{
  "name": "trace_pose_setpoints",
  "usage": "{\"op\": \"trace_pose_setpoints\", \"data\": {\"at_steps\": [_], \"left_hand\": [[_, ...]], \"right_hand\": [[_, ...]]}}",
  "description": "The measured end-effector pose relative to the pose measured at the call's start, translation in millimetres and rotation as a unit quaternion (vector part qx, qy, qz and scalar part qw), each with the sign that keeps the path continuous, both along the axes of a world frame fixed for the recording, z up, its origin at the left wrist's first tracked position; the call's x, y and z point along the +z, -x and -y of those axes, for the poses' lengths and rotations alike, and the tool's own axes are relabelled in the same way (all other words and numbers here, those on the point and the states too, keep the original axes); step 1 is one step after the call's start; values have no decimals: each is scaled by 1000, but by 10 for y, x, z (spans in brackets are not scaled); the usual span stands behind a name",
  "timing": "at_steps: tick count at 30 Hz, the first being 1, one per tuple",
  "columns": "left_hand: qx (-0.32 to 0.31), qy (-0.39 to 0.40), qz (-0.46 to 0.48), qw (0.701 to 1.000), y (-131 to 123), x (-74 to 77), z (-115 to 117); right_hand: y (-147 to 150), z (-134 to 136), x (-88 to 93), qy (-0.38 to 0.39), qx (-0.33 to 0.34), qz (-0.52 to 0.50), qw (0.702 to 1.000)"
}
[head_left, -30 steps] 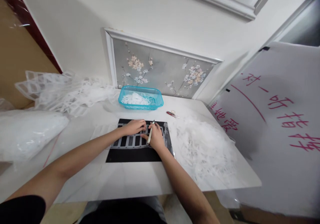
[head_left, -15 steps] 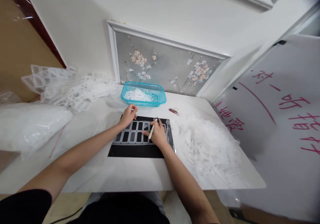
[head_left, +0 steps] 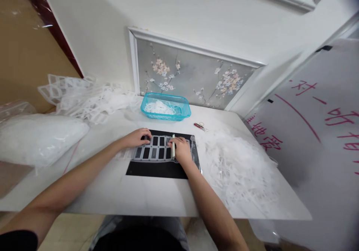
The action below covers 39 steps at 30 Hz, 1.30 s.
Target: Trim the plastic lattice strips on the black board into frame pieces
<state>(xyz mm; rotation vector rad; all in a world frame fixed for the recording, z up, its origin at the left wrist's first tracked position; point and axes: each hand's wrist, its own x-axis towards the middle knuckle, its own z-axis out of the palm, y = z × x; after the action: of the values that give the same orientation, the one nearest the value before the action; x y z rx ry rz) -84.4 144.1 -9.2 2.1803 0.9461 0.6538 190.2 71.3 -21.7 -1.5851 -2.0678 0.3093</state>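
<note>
A: What are the hands doing?

B: The right hand [head_left: 181,149] grasps a slim white hand tool [head_left: 173,146], pressed along the thumb side. The left hand [head_left: 137,138] has its fingers bent down over the far left corner of the windowed plastic sheet [head_left: 154,146]; I can't tell whether they pinch it or merely rest there.

A: And where is that sheet?

B: Between the two hands and partly under both, lying flat on a black mat [head_left: 157,169].

A: Which way does it run?

B: Its long axis goes from the left hand across to the right, with two rows of rectangular windows. Each window points the other way, near to far. The tool also runs roughly near to far; which end does the work is too small to tell.

A: Which step would you call this?

B: Handwork on the sheet, I'd judge: the left steadying or feeling the corner, the right at the windows with the tool. The next move would call for a flat sheet and a light, exact touch.

A: What's around them?

B: Beyond the hands, a blue plastic basket [head_left: 162,117] with white strands; beyond the right hand, red-handled snips [head_left: 198,126]; right of it, a translucent heap [head_left: 238,169]; beyond the left hand, stacked plastic frames [head_left: 95,101].
</note>
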Motion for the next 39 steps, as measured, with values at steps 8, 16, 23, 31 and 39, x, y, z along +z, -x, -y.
{"op": "trace_pose_setpoints", "data": {"at_steps": [8, 16, 23, 31, 39], "left_hand": [[3, -61, -38, 997, 6, -235, 42], [-5, -83, -41, 996, 36, -199, 85], [-12, -115, -39, 993, 6, -188, 128], [7, -127, -43, 991, 30, -290, 53], [35, -58, 51, 996, 95, -235, 72]], "right_hand": [[-59, -113, -89, -19, -32, -59, 998], [-396, -122, -51, -88, -187, -195, 959], [204, 37, 165, -42, -37, -228, 972], [748, -56, 66, 35, 113, -130, 984], [759, -33, 8, 22, 114, -54, 992]]}}
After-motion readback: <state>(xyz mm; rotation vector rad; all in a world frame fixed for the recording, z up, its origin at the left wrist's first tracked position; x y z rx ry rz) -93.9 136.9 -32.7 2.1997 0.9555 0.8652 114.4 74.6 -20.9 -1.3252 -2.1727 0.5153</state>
